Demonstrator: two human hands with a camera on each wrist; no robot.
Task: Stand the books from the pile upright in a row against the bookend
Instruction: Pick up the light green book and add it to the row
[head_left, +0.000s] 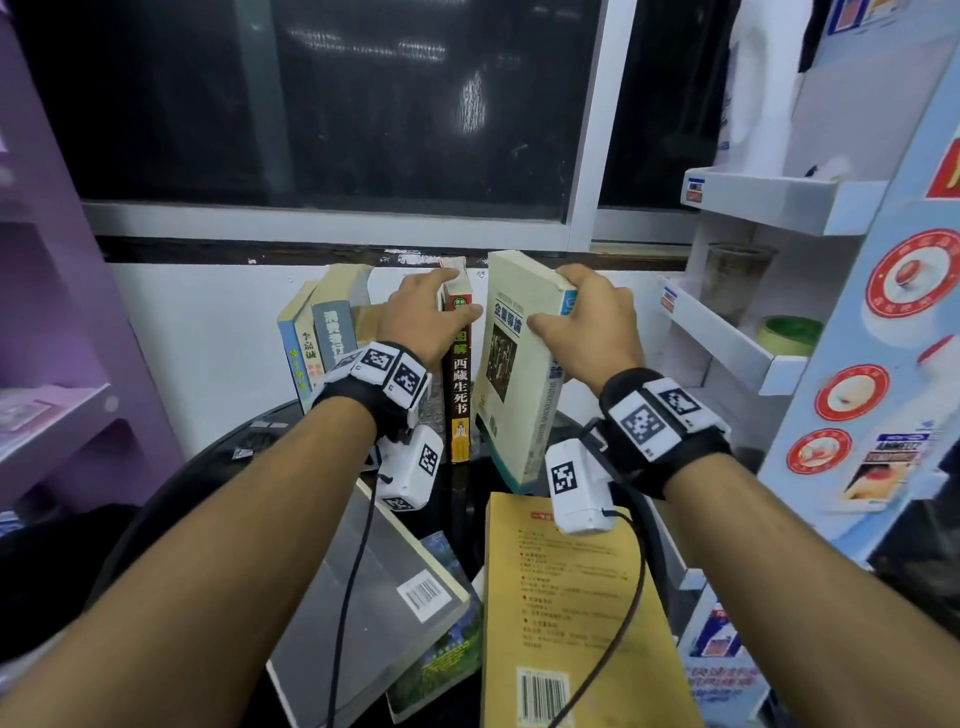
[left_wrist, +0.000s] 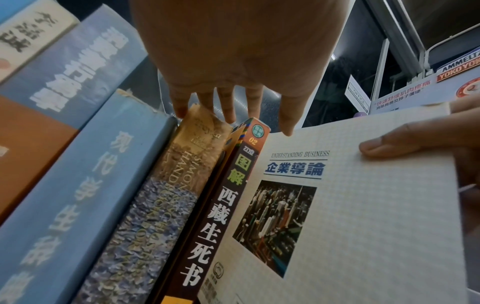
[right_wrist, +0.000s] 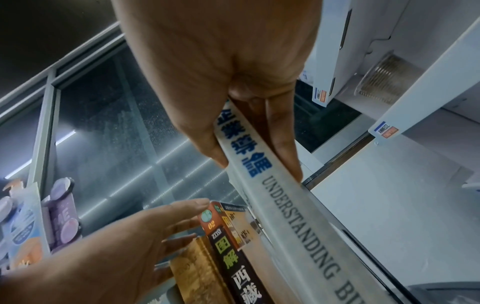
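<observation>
The white book (head_left: 511, 364), pinched at its top by my right hand (head_left: 592, 322), tilts beside the row. My left hand (head_left: 421, 312) steadies the row, fingers straight. Releasing early risks toppling it.

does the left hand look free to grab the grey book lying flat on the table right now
Probably not at once. The left hand rests on top of the upright row, steadying the dark-spined book. The grey book lies uncovered below that forearm, so the way looks free once the hand lets go.
</observation>
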